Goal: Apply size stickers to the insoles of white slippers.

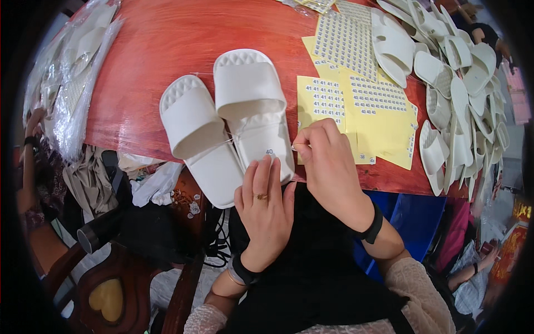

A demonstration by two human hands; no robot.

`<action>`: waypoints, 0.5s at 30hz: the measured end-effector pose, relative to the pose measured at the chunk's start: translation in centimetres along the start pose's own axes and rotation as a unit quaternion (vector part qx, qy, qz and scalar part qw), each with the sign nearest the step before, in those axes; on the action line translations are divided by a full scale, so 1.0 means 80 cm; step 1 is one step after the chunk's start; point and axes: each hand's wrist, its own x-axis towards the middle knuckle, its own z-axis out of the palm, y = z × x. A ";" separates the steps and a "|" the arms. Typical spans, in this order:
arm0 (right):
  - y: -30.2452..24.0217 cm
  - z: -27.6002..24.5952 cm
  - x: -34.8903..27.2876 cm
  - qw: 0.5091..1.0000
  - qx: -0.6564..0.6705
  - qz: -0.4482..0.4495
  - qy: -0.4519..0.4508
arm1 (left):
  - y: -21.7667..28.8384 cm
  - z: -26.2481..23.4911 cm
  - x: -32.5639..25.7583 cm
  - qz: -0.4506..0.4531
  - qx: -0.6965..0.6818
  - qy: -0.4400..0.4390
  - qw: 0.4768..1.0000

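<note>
A pair of white slippers lies side by side at the near edge of the red table, the right slipper and the left slipper, with a thin clear tie across them. On the right slipper's footbed is a small printed sticker. My left hand rests on that slipper's heel, fingers stretched out just below the sticker. Beside the same slipper's right edge, my right hand pinches thumb and forefinger together; a tiny pale bit shows at the tips, too small to name.
Yellow sticker sheets overlap right of the slippers. Loose white slippers are heaped at the far right. Slippers in clear plastic bags lie at the left. A wooden chair stands lower left. Other people's arms show at both sides.
</note>
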 end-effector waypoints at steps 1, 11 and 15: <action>-0.003 0.008 0.004 1.000 -0.004 0.002 -0.005 | -0.006 0.000 -0.001 -0.003 0.005 -0.036 0.999; -0.010 0.050 0.009 0.999 0.033 -0.016 -0.039 | -0.028 0.005 0.000 0.010 -0.066 -0.010 0.998; -0.013 0.051 0.008 0.999 0.025 0.006 -0.042 | -0.029 0.005 0.006 0.003 -0.093 0.013 0.996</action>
